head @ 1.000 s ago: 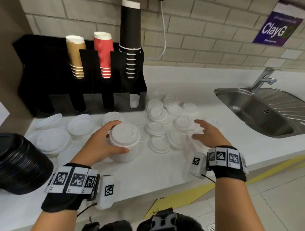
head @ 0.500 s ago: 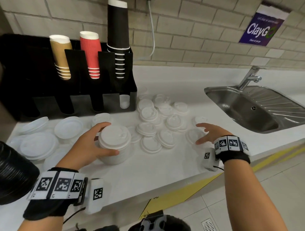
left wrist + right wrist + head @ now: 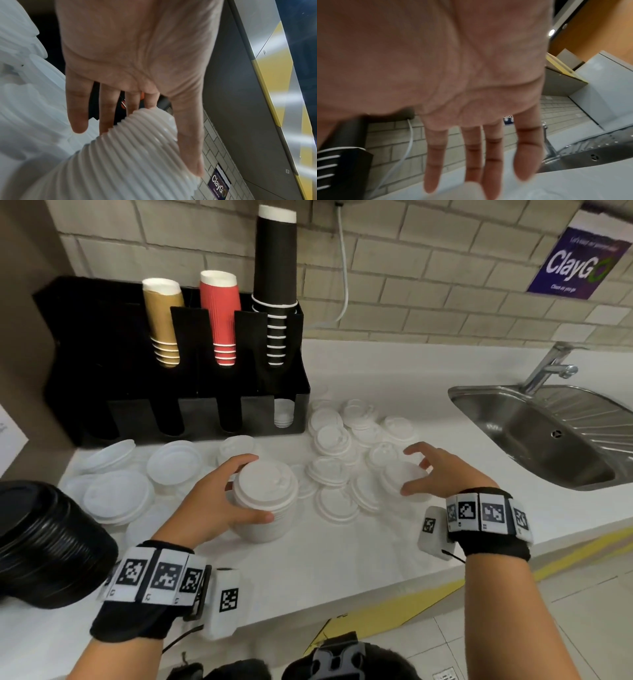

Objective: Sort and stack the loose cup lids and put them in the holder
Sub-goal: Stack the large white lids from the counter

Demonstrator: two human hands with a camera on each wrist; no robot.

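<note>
Right hand (image 3: pixel 442 470) now over loose lids (image 3: pixel 339 450)

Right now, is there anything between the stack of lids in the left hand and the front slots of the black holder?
Yes. A few loose white lids lie on the counter between the lid stack held by the left hand and the black holder. Lifted over them, the stack meets nothing visible.

1. Looked like a café or office pantry drinks counter, going by the black cup holder (image 3: pixel 178 392) stocked with brown, red and black paper cups (image 3: pixel 219 316).
2. White countertop (image 3: pixel 342 563) had a stainless sink (image 3: pixel 534 436) and faucet (image 3: pixel 551 364).
3. Tiled wall carried a "ClayGo" clean-as-you-go sign (image 3: pixel 579 265).
</note>
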